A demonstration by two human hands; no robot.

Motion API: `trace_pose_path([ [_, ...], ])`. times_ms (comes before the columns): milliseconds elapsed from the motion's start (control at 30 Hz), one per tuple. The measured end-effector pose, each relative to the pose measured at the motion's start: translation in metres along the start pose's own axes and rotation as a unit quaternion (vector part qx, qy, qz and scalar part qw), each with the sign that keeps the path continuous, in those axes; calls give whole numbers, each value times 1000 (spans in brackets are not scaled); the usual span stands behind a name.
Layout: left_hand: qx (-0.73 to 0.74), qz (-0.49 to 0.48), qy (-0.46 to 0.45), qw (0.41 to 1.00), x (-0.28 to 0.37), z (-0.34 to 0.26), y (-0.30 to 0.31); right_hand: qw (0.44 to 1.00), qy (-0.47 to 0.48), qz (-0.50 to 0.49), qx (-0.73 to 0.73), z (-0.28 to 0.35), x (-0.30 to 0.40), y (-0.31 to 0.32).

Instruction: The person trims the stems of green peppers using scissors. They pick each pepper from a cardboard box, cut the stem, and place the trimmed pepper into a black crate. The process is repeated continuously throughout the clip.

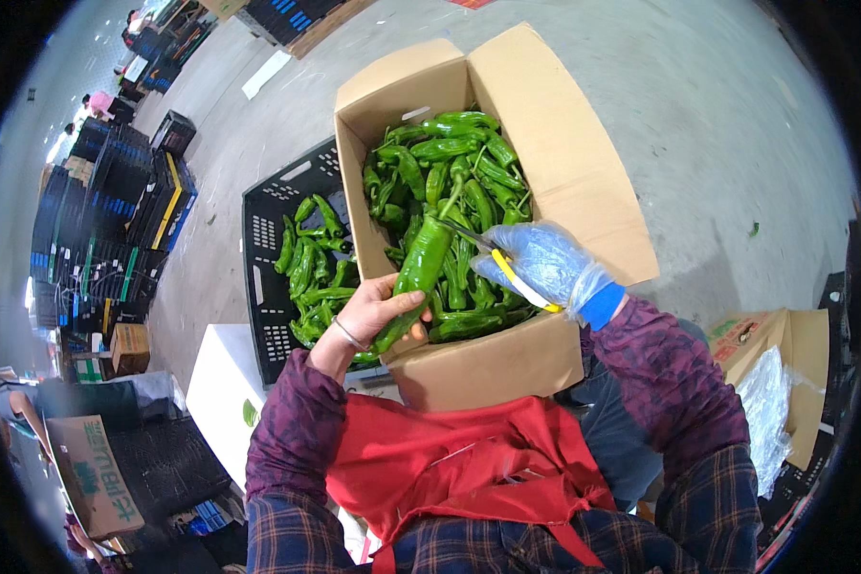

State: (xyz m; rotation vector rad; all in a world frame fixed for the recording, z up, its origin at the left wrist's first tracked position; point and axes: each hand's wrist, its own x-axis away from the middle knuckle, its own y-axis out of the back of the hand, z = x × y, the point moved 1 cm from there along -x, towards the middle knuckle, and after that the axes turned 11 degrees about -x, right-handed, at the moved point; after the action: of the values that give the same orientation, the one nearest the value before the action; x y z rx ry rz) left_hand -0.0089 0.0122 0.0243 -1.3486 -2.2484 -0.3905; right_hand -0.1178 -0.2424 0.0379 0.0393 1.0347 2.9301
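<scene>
My bare left hand (373, 310) grips a long green pepper (425, 257) by its lower part, stem end pointing away from me. In my right hand (545, 260), covered by a thin clear plastic glove, is a pair of scissors (511, 274) with yellow-and-white handles. Their dark blades reach the base of the pepper's stem; whether they have cut into it I cannot tell. Below both hands stands an open cardboard box (560, 143) heaped with green peppers (445, 149). Left of it, a black plastic crate (260, 276) holds more green peppers (308, 269).
A white box (219, 387) stands near my left elbow. Another cardboard box (746, 344) with clear plastic film (764, 416) is at my right. Stacked black crates (100, 215) line the far left, with people (100, 104) beyond. A person carries or touches a cardboard box (93, 473) at lower left.
</scene>
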Motion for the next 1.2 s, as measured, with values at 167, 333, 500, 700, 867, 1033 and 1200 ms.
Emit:
trace_pose_path([
  [167, -1, -8, 33, 999, 20, 11, 1, 997, 30, 13, -73, -4, 1, -15],
  [333, -134, -202, 33, 970, 53, 14, 68, 948, -126, -140, -258, -31, -10, 13],
  [500, -424, -453, 9, 785, 63, 26, 164, 937, -165, -305, -46, -113, -43, 90],
  [700, -396, -365, 44, 841, -79, -9, 140, 935, -275, -213, 72, -121, -83, 78],
  [867, -359, -453, 96, 810, -163, 16, 161, 919, -336, -170, 115, -77, -103, 73],
  [1033, -298, -431, 176, 833, -184, 20, 189, 939, -343, -8, 29, -119, -133, 78],
  [1200, -261, -433, 65, 860, -174, 42, 197, 931, -343, -32, 118, -116, -151, 32],
])
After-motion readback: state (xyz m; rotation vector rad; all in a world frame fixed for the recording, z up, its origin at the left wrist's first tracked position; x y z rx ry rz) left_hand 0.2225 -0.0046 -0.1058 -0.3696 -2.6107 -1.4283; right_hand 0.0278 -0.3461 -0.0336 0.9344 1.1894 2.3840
